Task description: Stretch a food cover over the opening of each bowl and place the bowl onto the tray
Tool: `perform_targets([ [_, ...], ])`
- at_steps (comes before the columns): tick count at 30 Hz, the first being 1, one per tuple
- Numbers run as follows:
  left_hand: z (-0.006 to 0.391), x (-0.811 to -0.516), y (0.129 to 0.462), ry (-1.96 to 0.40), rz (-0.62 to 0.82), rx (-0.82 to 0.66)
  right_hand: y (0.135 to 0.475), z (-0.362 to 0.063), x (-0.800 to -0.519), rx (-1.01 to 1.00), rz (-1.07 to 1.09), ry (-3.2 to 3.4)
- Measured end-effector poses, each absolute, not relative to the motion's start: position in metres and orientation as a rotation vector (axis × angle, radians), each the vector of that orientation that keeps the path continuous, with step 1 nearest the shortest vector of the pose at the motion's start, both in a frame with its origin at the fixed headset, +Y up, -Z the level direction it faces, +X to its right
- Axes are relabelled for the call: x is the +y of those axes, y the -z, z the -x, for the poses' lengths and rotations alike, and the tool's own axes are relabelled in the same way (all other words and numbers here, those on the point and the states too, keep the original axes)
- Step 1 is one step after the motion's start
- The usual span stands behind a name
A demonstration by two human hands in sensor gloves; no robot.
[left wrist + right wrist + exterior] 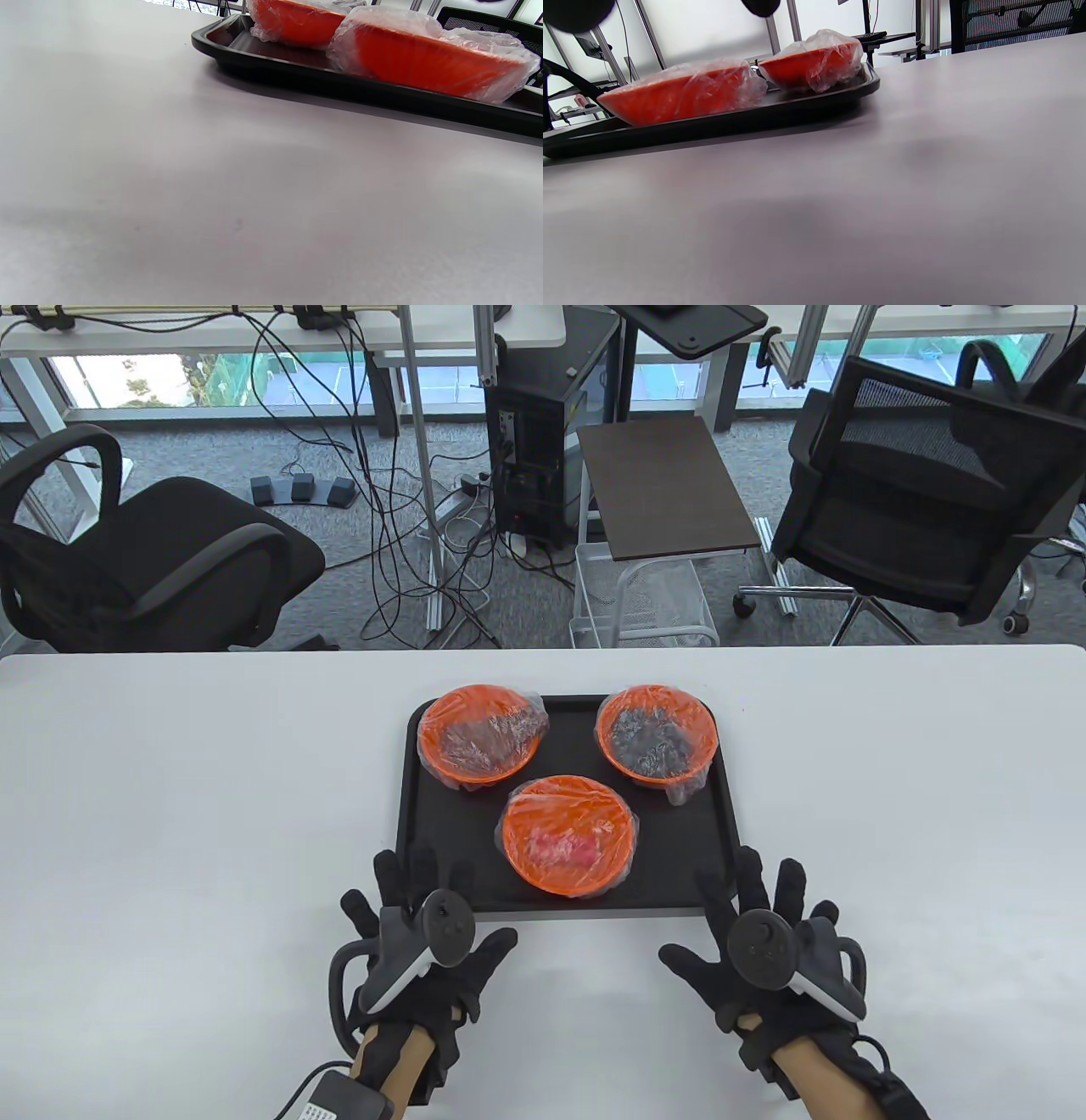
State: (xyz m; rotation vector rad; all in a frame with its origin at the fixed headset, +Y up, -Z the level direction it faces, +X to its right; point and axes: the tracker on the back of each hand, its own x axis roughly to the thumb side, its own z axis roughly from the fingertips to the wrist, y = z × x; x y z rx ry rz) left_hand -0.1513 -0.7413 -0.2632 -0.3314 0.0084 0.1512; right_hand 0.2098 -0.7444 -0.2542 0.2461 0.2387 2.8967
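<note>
Three orange bowls on black tray point(721, 806) mid-table, each under clear plastic cover: back-left bowl point(482, 734), back-right bowl point(657, 731), front bowl point(568, 833) nearest the hands. Left hand point(424, 937) and right hand point(759, 933) at tray's near corners, fingers spread, gripping nothing; fingertip contact with tray rim unclear. White table point(170, 814) otherwise. Beyond: office chairs, cables, small side table. Bowl contents blurred under film; wrist views low, showing only bowl sides.
</note>
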Motion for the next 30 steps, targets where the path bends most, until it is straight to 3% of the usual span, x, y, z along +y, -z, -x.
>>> perform_targets([
  [30, 0.1503, -0.7409, 0.2622, -0.141, 0.339, 0.009, 0.2500, -0.2047, -0.7421, 0.252, -0.288, -2.881],
])
